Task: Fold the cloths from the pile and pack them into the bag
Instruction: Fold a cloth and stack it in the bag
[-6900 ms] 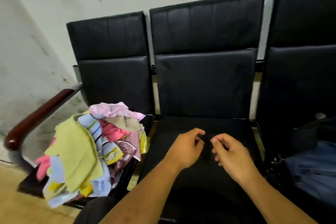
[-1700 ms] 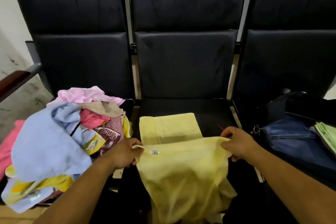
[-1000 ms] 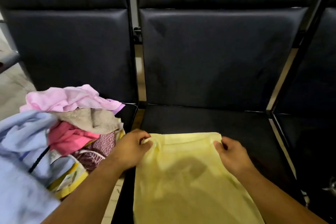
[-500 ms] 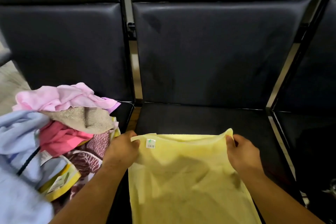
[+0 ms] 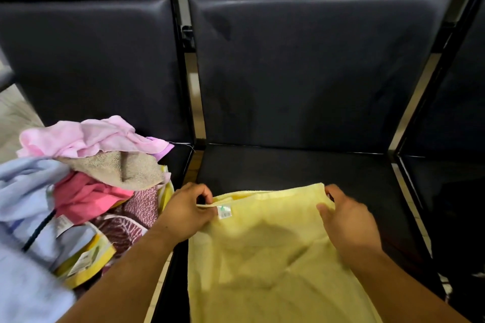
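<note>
The yellow cloth, held raised by its top corners half a second ago, has been lowered onto the middle seat, so a first fold is judged laid, with packing not yet begun. Its left corner, beside the white label, is pinched by the left hand; its right corner is gripped by the curled fingers of the right hand. The pile is seen on the neighbouring seat; no bag is seen.
</note>
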Motion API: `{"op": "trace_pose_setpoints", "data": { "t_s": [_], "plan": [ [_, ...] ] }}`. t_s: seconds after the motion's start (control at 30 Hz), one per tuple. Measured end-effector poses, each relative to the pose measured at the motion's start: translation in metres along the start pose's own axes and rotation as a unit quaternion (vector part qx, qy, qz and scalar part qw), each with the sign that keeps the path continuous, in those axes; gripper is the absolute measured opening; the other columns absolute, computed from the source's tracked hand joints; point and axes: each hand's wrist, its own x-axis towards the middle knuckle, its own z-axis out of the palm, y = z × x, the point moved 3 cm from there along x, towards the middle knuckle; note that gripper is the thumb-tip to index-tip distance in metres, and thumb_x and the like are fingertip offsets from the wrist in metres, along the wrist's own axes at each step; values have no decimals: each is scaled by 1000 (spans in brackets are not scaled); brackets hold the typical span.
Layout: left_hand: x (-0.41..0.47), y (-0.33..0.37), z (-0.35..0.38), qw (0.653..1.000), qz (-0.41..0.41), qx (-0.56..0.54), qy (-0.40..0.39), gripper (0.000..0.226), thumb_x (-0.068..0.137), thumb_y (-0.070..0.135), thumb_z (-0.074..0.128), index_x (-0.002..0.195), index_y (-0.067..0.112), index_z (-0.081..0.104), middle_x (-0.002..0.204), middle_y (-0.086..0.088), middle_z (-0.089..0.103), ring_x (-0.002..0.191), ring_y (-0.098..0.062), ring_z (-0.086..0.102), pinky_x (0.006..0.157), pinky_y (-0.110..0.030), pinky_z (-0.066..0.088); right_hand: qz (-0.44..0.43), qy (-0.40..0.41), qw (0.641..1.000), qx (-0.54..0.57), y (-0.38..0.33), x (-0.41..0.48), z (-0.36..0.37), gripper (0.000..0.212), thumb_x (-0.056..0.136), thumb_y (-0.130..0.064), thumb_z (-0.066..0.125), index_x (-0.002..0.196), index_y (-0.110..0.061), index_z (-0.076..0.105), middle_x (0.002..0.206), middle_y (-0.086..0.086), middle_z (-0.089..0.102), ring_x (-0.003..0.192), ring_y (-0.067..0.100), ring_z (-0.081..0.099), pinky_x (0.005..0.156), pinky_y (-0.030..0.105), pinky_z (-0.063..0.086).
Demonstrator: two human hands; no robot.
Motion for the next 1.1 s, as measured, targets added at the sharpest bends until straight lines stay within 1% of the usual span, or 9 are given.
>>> {"op": "trace_pose_setpoints", "data": {
  "t_s": [0.13,0.3,0.43,0.53,0.7,0.8,0.87,1.0,1.1],
  "plan": [
    [1,-1,1,999,23,-4,-41,23,88,13,70,86,36,69,95,13,67,89,-2,62,78,-25,50,4,10,1000,-18,3,0,-1,56,99,-38,60,148,-35,34,119,0,63,103,19,65,80,35,57],
    [2,-4,3,994,5,79,-70,28,97,19,58,114,36,71,113,1,58,104,-15,59,92,-26,46,3,13,1000,-13,8,3,-2,54,99,-35,61,147,-35,37,120,1,64,109,22,64,84,37,55],
    [1,-4,-1,991,-20,114,-73,13,91,39,62,103,38,66,106,5,60,100,-15,60,93,-37,52,6,24,1000,-11,12,4,-2,51,99,-33,61,146,-33,41,121,2,63,110,23,64,86,38,55],
    [-1,-2,-6,981,-53,168,-80,29,81,65,62,86,37,60,99,9,58,97,-14,59,96,-43,52,3,22,1000,-16,13,5,-3,50,99,-31,60,146,-30,42,122,5,63,110,25,64,85,39,56],
    [-9,14,-13,954,-60,281,-81,44,79,69,68,112,40,62,122,6,46,128,-21,41,114,-50,31,27,8,999,-21,13,4,-3,46,99,-30,63,143,-23,51,121,5,62,104,20,64,84,34,57],
    [-8,23,-11,967,24,246,-68,41,82,46,72,121,44,60,128,9,41,124,-18,39,111,-43,35,29,-12,999,-17,10,5,-1,28,97,-43,62,119,-25,60,101,-2,60,81,8,58,70,27,51],
    [-7,27,-4,971,94,198,-99,46,82,27,68,124,44,60,131,17,40,120,-13,38,107,-37,39,20,-6,1000,-14,7,7,0,31,98,-55,53,101,-26,63,87,-4,59,72,7,57,66,29,52],
    [-6,32,10,973,121,138,-139,32,89,31,71,117,44,62,116,20,59,113,-8,47,99,-34,46,13,-5,999,-50,10,12,6,50,105,-55,31,115,-22,68,96,1,63,79,12,59,69,30,48],
    [-3,26,8,978,97,119,-140,27,87,42,73,111,50,62,103,23,63,105,-6,54,94,-37,51,14,-1,999,-46,12,16,6,48,106,-50,32,121,-19,66,104,4,66,85,15,60,72,31,48]
  ]
}}
